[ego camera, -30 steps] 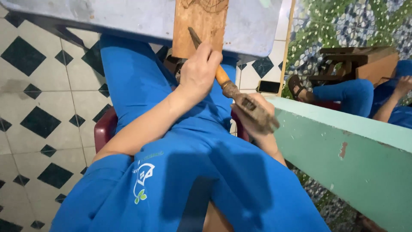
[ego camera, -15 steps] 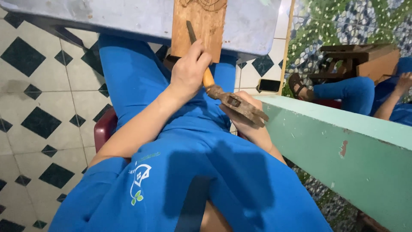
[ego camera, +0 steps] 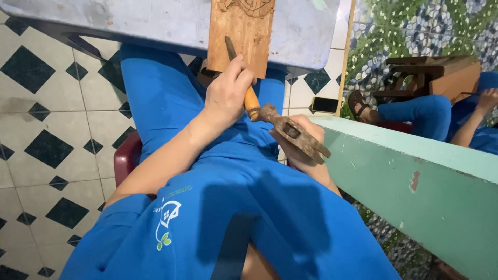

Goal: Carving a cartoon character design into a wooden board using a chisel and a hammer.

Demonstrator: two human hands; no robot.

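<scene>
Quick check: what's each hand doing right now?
Left hand: closed around the chisel on the wooden board.
Right hand: closed on the wooden mallet.

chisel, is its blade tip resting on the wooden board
Yes, the left hand grips the chisel and its dark blade tip lies on the wooden board.

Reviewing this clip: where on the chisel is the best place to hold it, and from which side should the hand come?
Probably the orange handle of the chisel, gripped from the near side, as the left hand does. The blade tip rests on the wooden board, and the handle's butt must stay bare for the wooden mallet in the right hand.
</scene>
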